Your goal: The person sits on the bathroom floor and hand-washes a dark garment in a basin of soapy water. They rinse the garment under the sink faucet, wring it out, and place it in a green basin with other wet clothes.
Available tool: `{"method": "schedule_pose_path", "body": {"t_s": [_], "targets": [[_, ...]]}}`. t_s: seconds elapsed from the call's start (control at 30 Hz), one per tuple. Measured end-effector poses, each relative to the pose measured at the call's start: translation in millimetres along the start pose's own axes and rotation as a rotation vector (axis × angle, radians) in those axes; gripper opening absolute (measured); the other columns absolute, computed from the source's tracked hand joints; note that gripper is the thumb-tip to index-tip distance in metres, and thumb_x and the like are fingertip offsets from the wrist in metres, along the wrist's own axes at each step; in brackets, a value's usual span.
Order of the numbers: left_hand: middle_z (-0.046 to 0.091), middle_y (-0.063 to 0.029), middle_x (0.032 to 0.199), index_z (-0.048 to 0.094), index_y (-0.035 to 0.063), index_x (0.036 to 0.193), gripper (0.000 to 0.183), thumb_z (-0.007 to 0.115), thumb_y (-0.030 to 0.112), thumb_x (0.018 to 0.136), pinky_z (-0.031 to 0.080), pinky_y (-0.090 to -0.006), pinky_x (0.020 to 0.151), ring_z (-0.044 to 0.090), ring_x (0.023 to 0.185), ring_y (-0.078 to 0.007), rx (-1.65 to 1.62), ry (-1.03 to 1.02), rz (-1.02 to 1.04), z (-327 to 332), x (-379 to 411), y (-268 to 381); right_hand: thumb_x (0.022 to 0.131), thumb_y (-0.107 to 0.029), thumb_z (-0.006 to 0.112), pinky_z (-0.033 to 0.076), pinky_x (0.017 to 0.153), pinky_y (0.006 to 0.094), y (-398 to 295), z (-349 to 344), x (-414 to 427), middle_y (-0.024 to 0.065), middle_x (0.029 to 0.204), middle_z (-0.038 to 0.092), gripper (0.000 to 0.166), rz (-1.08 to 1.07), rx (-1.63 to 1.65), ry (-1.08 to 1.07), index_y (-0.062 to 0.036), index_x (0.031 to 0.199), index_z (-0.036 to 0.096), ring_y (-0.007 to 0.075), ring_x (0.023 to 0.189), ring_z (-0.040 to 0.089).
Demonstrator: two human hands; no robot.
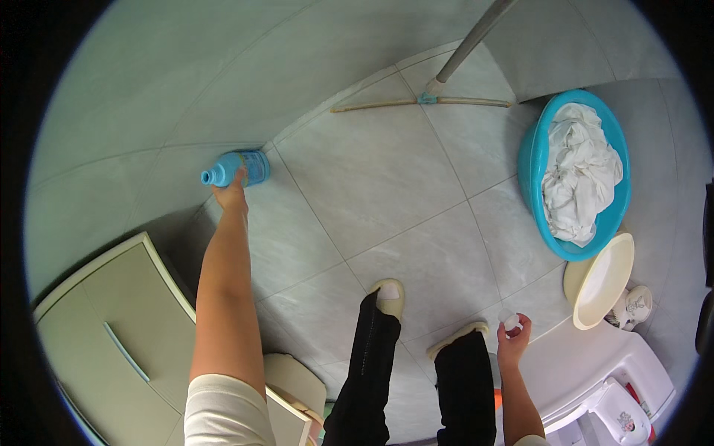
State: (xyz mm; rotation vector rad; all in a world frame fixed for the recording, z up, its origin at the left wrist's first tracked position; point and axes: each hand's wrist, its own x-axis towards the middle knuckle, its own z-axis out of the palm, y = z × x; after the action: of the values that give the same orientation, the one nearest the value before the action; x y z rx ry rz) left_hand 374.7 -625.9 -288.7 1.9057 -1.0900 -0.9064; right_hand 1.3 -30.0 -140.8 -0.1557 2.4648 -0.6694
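A blue plastic bottle (226, 167) with an uncapped neck and a printed label is in the grip of my left hand (230, 195), near the base of the tiled wall. It looks tilted, its mouth towards the left. Whether its base touches the floor or wall, I cannot tell. Low on the right, my right hand (514, 340) pinches a small translucent cap (508, 318) between thumb and fingers. Farther right stands a turquoise basin (530, 173) heaped with white cloth (580, 173).
A squeegee (379, 105) with a long pole (471, 42) rests by the far wall. Beyond my right hand are a cream basin (580, 284) and a white plastic unit (580, 362). A cabinet (128, 312) fills the left side. My slippered feet stand on grey floor tiles (413, 240).
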Motion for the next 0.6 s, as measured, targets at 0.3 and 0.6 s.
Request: {"method": "schedule_pose_path", "body": {"t_s": [0.3,0.6], "targets": [[0.059,-0.0076,0.109,0.055,0.0038,0.111,0.049,0.081,0.008,0.069,0.047,-0.0318,0.086,0.056,0.1,-0.0177,-0.092,-0.429,0.351,-19.0,-114.0,3.4,0.072,0.002,0.067,0.048,0.069,0.0277,-65.3,24.2,-29.8,0.0078,0.096,0.054,0.047,-0.079,0.122,-0.166,-0.0028,0.115,0.047,0.0146,0.08,0.056],[0.061,-0.0115,0.102,0.057,0.0032,0.109,0.055,0.08,0.019,0.061,0.045,-0.0425,0.093,0.059,0.098,-0.0288,0.107,-0.691,0.449,-53.6,-371.1,132.4,0.067,0.0,0.068,0.048,0.075,0.035,-218.9,-21.3,-83.1,0.0117,0.101,0.057,0.045,-0.419,0.127,-0.236,-0.0044,0.11,0.053,0.0268,0.089,0.058]]}}
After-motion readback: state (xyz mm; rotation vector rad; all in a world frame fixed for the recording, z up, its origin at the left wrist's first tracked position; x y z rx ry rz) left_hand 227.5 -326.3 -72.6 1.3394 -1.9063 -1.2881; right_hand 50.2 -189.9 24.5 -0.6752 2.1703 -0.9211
